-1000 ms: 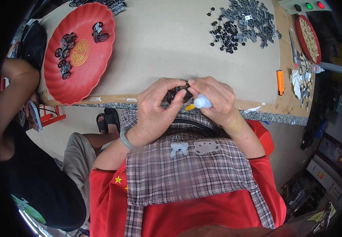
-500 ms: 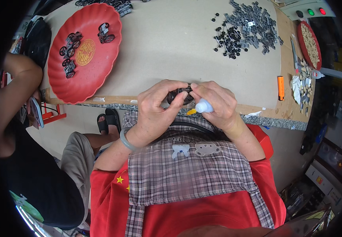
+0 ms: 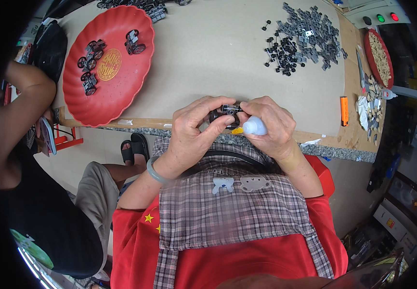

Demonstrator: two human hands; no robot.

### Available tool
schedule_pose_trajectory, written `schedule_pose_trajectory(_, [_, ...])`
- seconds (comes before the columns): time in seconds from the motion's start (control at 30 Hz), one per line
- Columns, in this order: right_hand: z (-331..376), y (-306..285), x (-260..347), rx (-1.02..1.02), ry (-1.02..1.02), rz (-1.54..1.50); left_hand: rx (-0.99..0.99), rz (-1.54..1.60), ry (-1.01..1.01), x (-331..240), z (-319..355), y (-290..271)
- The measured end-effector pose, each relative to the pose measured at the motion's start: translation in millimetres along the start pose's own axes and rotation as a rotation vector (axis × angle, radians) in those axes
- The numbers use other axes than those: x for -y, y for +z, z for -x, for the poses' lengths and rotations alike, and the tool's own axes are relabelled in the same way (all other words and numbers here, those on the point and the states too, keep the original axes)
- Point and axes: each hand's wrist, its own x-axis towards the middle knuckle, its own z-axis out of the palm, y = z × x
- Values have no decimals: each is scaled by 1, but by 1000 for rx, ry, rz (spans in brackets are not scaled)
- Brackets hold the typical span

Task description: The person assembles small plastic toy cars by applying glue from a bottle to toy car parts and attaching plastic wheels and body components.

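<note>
Above the table's front edge, my left hand (image 3: 192, 126) pinches a small black wheeled toy chassis (image 3: 229, 110) between thumb and fingers. My right hand (image 3: 272, 126) keeps a white glue bottle (image 3: 255, 126) with a yellow tip against its palm. The tip points left, just below the chassis. My right thumb and forefinger also touch the chassis at its right side. Part of the wheels is hidden behind my fingers. Several similar wheeled pieces (image 3: 133, 43) lie on a red scalloped plate (image 3: 134, 82) to the left.
Grey plastic parts (image 3: 314, 36) and black axles with small wheels (image 3: 284, 55) are heaped at the far right. An orange lighter (image 3: 344, 111) lies near the right edge, before a red tray (image 3: 372, 38) of small tan pieces. At the left sits another person (image 3: 49, 192).
The chassis has turned in my fingers, so its grey middle part now faces up. My hands have barely shifted, and the whole view has moved slightly.
</note>
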Motion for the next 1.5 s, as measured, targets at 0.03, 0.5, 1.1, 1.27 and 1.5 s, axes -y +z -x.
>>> schedule_pose_trajectory(0.03, [0,0,0,-2,-3,-1,0,-3,13,0,0,-1])
schedule_pose_trajectory(0.5, [-9,-7,-1,141,187,-291,16,-46,46,-7,-4,-11])
schedule_pose_trajectory(1.1, [1,4,-1,1,137,-188,-31,-361,289,-11,-6,-8])
schedule_pose_trajectory(1.27, [4,6,-1,-14,126,-149,-29,-373,287,-11,-5,-6])
schedule_pose_trajectory(1.5, [3,0,-1,62,97,-134,12,-273,128,-12,-3,-7])
